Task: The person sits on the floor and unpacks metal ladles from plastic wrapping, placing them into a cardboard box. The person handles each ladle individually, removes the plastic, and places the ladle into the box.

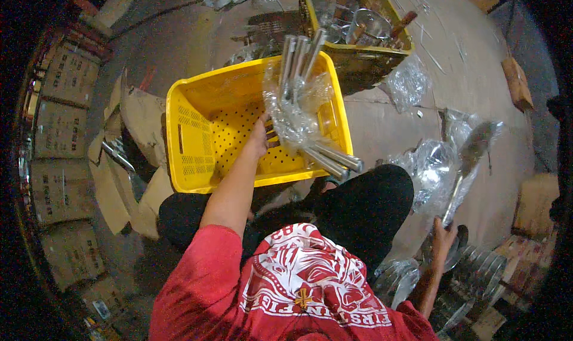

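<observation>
My left hand [259, 139] reaches into a yellow plastic crate [190, 84], its fingers apart. They are beside a bundle of shiny metal tubes [293, 57] wrapped in clear plastic; whether they touch the wrap I cannot tell. The bundle slants across the crate's right part, its ends sticking out past the far and near rims. Out to the right, my right hand [443, 232] is closed around the metal shaft of a long plastic-wrapped utensil [464, 168]. Its broader end points up and away; the wrap hides its exact kind.
Beyond the crate stands another yellow crate [370, 51] holding clear round items. An opened cardboard box [116, 183] with metal pieces lies at left, near stacked cartons [62, 126]. Plastic-wrapped round metalware [433, 168] and stacked metal discs [477, 272] lie at right.
</observation>
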A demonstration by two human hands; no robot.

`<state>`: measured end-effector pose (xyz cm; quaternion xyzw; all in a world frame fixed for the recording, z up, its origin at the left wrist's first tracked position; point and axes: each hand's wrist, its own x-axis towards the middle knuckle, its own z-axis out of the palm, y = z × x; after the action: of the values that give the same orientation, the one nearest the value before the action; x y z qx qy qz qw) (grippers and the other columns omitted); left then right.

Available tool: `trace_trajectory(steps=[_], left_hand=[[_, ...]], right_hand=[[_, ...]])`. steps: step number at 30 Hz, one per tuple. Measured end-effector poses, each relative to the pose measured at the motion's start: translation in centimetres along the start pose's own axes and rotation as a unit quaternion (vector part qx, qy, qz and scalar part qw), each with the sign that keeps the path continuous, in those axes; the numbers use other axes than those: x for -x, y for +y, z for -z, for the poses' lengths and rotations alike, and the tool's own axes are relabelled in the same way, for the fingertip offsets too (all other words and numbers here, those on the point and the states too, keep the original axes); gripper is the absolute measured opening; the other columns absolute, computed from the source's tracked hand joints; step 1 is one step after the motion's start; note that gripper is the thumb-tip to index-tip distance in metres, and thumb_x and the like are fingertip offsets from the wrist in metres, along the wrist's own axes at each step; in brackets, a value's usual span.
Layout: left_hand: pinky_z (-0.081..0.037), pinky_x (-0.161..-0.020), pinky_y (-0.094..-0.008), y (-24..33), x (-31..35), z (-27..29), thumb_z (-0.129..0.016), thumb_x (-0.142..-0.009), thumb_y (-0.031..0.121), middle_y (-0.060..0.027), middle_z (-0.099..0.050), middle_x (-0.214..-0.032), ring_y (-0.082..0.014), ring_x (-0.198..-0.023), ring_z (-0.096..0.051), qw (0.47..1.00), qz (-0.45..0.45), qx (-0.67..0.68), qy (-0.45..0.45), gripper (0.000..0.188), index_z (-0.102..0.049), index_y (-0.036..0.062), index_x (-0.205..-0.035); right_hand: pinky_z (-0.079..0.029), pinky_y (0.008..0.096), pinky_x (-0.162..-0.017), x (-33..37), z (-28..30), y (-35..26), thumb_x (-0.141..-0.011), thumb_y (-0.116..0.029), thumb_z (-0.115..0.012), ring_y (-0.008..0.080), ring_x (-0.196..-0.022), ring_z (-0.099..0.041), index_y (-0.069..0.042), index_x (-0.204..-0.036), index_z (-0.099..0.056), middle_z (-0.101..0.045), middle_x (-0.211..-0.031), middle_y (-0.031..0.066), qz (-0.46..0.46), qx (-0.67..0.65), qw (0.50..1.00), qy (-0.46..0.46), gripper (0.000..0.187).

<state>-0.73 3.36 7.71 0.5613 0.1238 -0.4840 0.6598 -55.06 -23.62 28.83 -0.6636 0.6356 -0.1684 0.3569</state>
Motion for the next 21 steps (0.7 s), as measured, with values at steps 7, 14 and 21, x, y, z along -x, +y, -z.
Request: trace_trajectory(steps=[7,14,21], left_hand=[[-0.044,-0.088,-0.0519,0.3,0.5,0.4,-0.038,-0.089,0.080,-0.0115,-0.055,-0.128,-0.0285,-0.109,-0.053,0.998,0.014,0.049,0.034,0.088,-0.044,0.0140,-0.147],[-0.039,-0.101,-0.0552,-1.3,-0.6,1.8,-0.037,-0.086,0.084,-0.0167,-0.047,-0.145,-0.0350,-0.127,-0.048,0.996,0.012,0.086,0.009,0.099,-0.036,0.0109,-0.153],[-0.038,-0.103,-0.0548,-3.6,-1.5,2.4,-0.037,-0.086,0.084,-0.0172,-0.045,-0.147,-0.0356,-0.129,-0.046,0.998,-0.009,0.050,0.033,0.100,-0.034,0.0106,-0.154]], right_hand=[[-0.053,0.0351,-0.091,8.4,-0.8,-19.4,-0.089,-0.005,-0.067,0.0248,-0.105,-0.064,-0.004,-0.138,-0.048,-0.060,-0.129,0.0129,-0.029,-0.191,0.957,-0.217,0.053],[-0.050,0.0336,-0.085,13.4,-21.3,-28.0,-0.098,-0.025,-0.063,0.0171,-0.098,-0.061,0.002,-0.131,-0.057,-0.067,-0.110,0.0090,0.210,0.021,0.856,-0.471,0.043],[-0.048,0.0333,-0.091,11.9,-26.0,-29.3,-0.099,-0.036,-0.062,0.0179,-0.101,-0.060,0.003,-0.127,-0.060,-0.068,-0.112,0.0100,0.187,0.158,0.818,-0.520,0.048]])
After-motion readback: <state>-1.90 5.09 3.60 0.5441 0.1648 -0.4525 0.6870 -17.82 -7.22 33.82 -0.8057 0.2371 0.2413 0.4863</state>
